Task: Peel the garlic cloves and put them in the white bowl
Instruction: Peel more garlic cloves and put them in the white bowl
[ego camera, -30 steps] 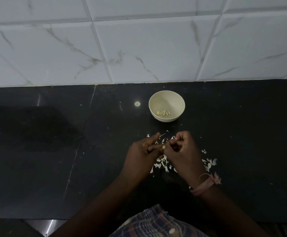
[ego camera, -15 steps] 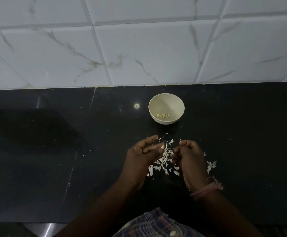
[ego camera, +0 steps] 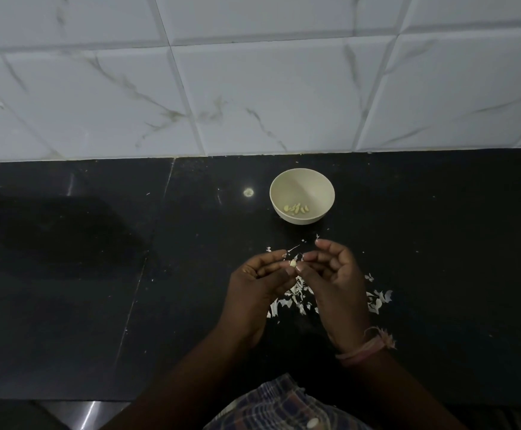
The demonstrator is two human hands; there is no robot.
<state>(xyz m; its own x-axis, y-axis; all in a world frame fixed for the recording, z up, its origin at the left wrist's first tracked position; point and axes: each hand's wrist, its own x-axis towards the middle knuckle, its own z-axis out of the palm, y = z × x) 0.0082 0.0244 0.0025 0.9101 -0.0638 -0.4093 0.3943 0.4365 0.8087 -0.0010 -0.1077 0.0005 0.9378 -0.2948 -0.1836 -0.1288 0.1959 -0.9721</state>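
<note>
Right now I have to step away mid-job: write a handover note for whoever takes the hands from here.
Left hand: pinches a garlic clove at its fingertips, above the counter.
Right hand: thumb and forefinger work at the same clove; the other fingers are loosely curled.
White bowl: upright on the black counter, beyond the hands, a few peeled cloves inside.
Peel scraps: scattered on the counter under and right of the hands.
Done: some cloves peeled and in the bowl.
Left: finish this clove and drop it in. No unpeeled cloves show on the counter; check for more.
</note>
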